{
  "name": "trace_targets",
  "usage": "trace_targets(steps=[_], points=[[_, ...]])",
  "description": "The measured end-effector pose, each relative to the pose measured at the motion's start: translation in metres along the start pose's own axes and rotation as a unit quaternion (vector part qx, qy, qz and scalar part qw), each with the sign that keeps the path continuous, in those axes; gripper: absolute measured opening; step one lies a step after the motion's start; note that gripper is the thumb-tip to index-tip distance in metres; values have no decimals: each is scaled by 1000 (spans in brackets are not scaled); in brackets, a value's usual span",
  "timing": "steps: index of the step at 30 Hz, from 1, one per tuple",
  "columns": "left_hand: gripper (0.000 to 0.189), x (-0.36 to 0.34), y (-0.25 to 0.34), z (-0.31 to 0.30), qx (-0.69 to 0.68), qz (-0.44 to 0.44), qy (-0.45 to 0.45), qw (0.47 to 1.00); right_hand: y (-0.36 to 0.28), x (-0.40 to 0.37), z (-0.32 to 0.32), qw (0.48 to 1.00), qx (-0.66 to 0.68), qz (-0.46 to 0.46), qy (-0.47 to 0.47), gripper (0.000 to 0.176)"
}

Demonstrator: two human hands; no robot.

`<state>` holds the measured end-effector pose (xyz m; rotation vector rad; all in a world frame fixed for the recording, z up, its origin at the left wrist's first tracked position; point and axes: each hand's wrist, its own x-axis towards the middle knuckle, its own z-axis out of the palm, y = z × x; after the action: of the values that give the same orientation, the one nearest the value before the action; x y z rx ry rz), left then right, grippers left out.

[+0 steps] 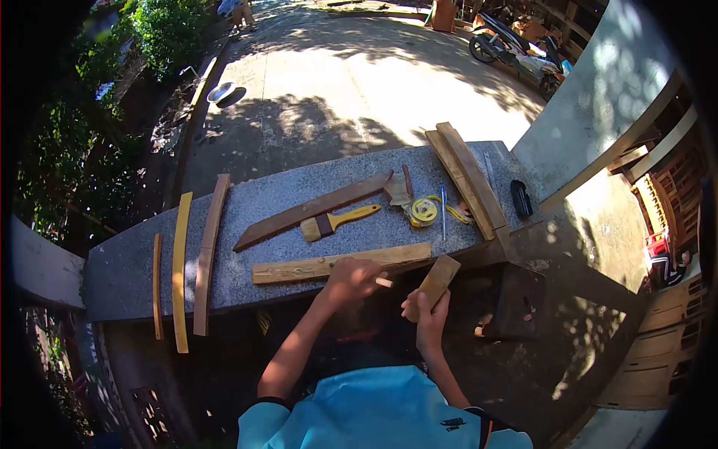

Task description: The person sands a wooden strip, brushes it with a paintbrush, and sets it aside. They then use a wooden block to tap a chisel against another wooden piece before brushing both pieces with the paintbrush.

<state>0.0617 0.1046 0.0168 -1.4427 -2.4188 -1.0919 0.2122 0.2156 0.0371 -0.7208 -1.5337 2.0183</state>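
My left hand point(350, 281) is closed around a pale, round-ended stick point(384, 282), with only its end showing past the fingers. That hand is over the near edge of the stone bench top, in front of a light wooden bar point(407, 254). In my right hand point(430, 318) is a brown wooden block point(439, 280), tilted up and to the right, with thumb and fingers around its lower part. The block is just off the front edge of the bench, near the right end of the bar. What the rest of the stick looks like is hidden by my left hand.
On the grey stone bench top point(254, 213) lie a paintbrush point(344, 218), a dark angled wooden piece point(314, 211), a scraper point(401, 187), a yellow tape measure point(424, 212) and a blue pen point(443, 209). Wooden strips point(182, 273) lie left, long boards point(471, 179) right, beside a black case point(520, 199).
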Motion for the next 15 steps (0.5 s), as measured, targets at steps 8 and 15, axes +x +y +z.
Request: trace_targets(steps=[8,15], points=[[24,-37,-17,-55,88,-203,22,975,2,87,22,945,-199,-208,-153,36],[21,-50,-39,-54,29,-240,69,968,27,115,68,916,-253,-252,-184,37]])
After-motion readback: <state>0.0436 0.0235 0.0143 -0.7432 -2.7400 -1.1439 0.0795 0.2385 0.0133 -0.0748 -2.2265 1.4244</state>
